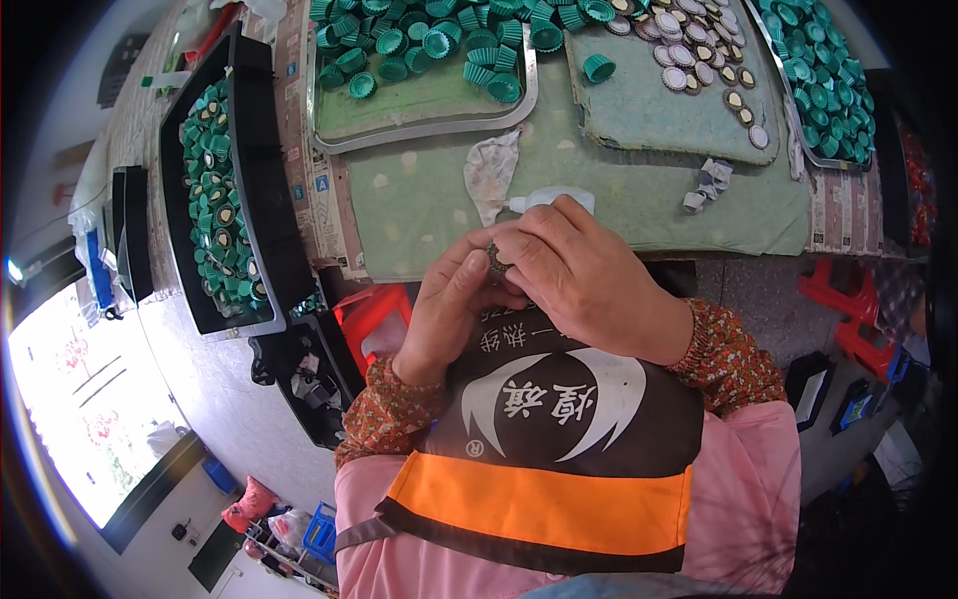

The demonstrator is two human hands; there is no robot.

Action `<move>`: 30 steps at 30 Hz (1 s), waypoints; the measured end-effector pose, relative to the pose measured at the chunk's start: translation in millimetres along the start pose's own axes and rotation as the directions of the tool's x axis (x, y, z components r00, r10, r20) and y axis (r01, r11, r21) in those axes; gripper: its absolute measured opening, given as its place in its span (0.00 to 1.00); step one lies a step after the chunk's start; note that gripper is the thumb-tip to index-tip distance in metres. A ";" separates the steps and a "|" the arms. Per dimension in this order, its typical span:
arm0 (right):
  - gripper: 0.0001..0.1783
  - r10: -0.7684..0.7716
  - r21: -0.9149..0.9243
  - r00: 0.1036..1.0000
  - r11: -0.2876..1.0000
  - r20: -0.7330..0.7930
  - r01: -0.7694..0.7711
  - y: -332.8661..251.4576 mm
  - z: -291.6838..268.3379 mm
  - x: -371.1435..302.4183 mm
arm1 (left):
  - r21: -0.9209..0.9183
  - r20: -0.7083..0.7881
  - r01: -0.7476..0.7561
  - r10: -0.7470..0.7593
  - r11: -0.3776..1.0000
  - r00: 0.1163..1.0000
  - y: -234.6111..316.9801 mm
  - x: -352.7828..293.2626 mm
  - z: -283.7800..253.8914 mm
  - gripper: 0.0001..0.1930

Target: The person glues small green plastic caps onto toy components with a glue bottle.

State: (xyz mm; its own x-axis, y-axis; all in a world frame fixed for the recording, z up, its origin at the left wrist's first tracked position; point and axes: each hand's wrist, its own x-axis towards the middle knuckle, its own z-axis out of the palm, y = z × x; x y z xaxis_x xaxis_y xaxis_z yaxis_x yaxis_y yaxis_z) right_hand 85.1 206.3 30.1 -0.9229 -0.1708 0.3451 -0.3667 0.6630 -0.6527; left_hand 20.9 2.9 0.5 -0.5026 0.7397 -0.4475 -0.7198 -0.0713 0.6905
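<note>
My left hand [451,290] and my right hand [594,280] meet in front of my apron, just off the table's near edge. Between their fingertips they pinch a small dark round piece [496,257] with a ridged rim; fingers cover most of it. Just beyond the hands lies a white squeeze bottle [562,194] with a narrow tip, partly behind my right hand. A crumpled whitish cloth or bag [491,170] touches the green table cover next to it.
Green fluted cups fill a metal-rimmed tray [439,130] ahead, a black bin [274,180] at left and a tray [798,120] at right. A pad [639,130] bears pale crimped discs [679,55]. Crumpled grey strips [708,186] lie nearer. Red stools [374,309] stand below.
</note>
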 end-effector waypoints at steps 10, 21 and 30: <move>0.23 0.048 0.175 0.997 0.984 -0.068 -0.035 7.7 10.8 -8.0 | 0.307 -0.107 -0.043 0.080 0.951 0.991 8.7 -2.1 17.7 0.16; 0.12 0.483 0.609 0.856 0.628 0.184 -0.485 0.9 8.9 -13.2 | 0.330 -0.120 -0.112 0.159 0.937 0.980 1.5 -2.8 22.1 0.14; 0.10 0.557 0.813 0.753 0.219 0.350 -0.539 7.5 22.8 -17.7 | 0.258 -0.105 -0.134 0.165 0.957 0.981 -5.8 -1.2 24.3 0.13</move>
State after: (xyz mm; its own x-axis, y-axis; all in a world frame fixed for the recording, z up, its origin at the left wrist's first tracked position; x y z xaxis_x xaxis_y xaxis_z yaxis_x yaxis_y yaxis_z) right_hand 96.0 197.6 3.8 -0.9405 -0.0144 -0.3394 0.3221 -0.3554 -0.8775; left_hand 37.4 18.7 10.8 -0.6620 0.6435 -0.3843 -0.4979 0.0057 0.8672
